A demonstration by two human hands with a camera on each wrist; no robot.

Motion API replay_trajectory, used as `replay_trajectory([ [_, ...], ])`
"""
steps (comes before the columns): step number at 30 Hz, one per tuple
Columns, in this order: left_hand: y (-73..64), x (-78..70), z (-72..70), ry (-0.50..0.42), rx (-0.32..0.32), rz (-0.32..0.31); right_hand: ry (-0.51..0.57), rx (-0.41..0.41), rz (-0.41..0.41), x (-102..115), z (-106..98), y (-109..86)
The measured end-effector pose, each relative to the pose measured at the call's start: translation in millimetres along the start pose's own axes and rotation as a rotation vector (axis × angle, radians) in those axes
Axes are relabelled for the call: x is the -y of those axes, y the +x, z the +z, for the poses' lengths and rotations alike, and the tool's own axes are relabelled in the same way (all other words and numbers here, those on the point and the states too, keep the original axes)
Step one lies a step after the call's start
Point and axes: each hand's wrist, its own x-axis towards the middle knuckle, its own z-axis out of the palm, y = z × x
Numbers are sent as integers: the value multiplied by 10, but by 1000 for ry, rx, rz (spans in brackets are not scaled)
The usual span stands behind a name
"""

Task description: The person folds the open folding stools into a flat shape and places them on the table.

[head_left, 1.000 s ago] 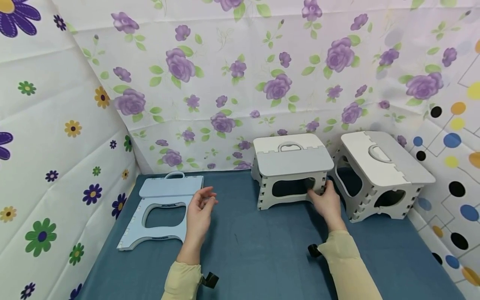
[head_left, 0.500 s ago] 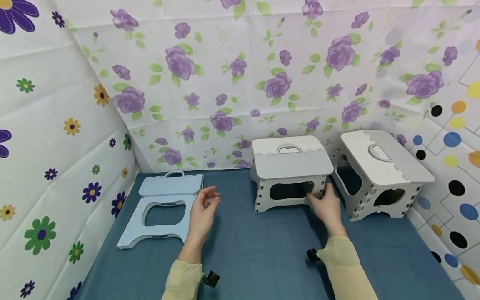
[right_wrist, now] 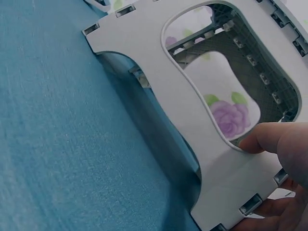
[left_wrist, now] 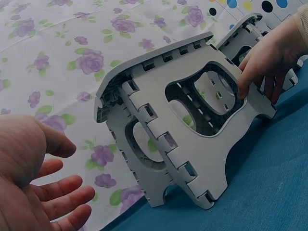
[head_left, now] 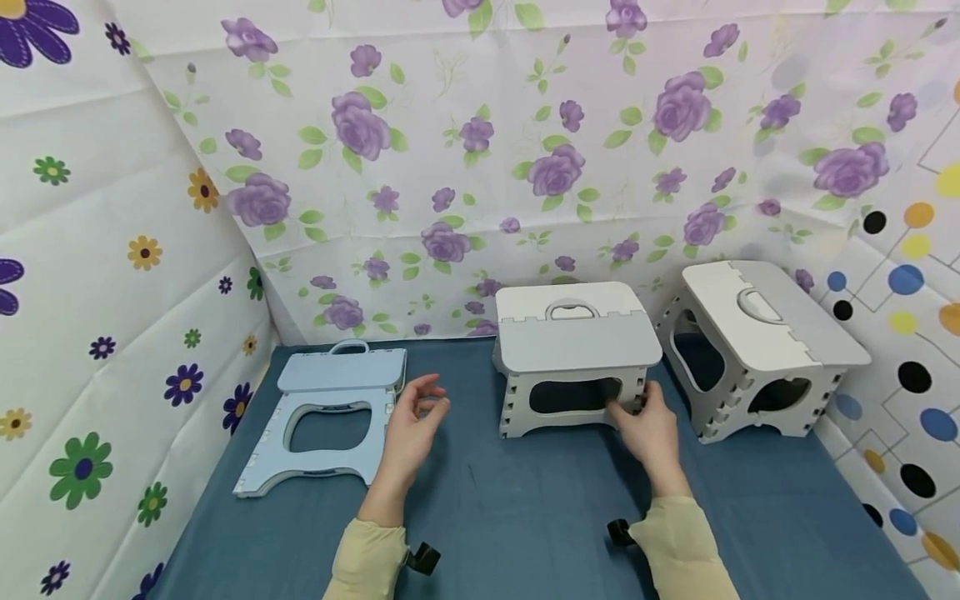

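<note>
A grey folding step stool [head_left: 577, 346] stands unfolded on its legs right of centre. My right hand [head_left: 647, 425] grips its front right leg, the thumb hooked into the oval cutout and the fingers round the outer side, as the right wrist view [right_wrist: 284, 149] also shows. My left hand [head_left: 412, 421] hovers left of that stool with relaxed fingers, holding nothing; in the left wrist view the same hand [left_wrist: 43, 178] is apart from the stool [left_wrist: 207, 149]. Just left of it a light blue folding stool [head_left: 322, 462] lies folded flat, its carry handle toward the back.
A second unfolded grey step stool [head_left: 765, 325] stands at the right, angled, close beside the gripped one. Blue cloth [head_left: 517, 517] covers the table. Flowered sheeting [head_left: 450, 167] rises behind, with patterned sheets on the left and right sides.
My right hand has drawn the grey step stool toward me and slightly left, widening its gap from the back sheet. My left hand has drifted a little right.
</note>
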Motion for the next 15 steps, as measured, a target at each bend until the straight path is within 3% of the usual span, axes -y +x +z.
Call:
replay_trajectory([
  [15, 10, 32, 56, 61, 138, -42, -50, 123, -46, 152, -34, -120],
])
